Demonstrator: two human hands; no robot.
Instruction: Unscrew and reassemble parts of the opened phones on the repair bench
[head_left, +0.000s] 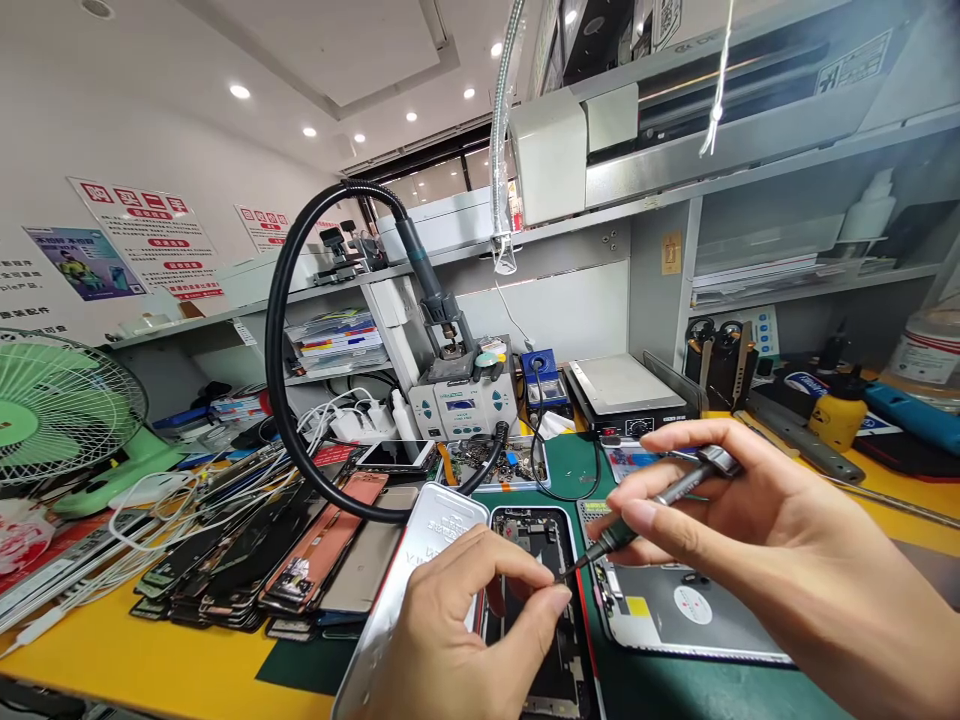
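Observation:
My right hand (pixel 697 500) grips a dark screwdriver (pixel 664 500), its shaft slanting down to the left. The screwdriver's tip meets the pinched thumb and forefinger of my left hand (pixel 487 610); whatever lies between those fingertips is too small to make out. Both hands are above an opened phone (pixel 544 530), whose dark inner parts show inside a frame with a red edge. A silver metal tin lid (pixel 442 525) lies partly under my left hand. Beneath my right hand is an opened tablet housing (pixel 667 610) with a round white sticker and a yellow patch.
Phone panels (pixel 322 550) are stacked at the left, near white cables (pixel 172 510) and a green fan (pixel 67 420). A hot-air station (pixel 465 400) with a looping black hose stands behind. A heating plate (pixel 626 390) and yellow bottle (pixel 836 415) are at the back right.

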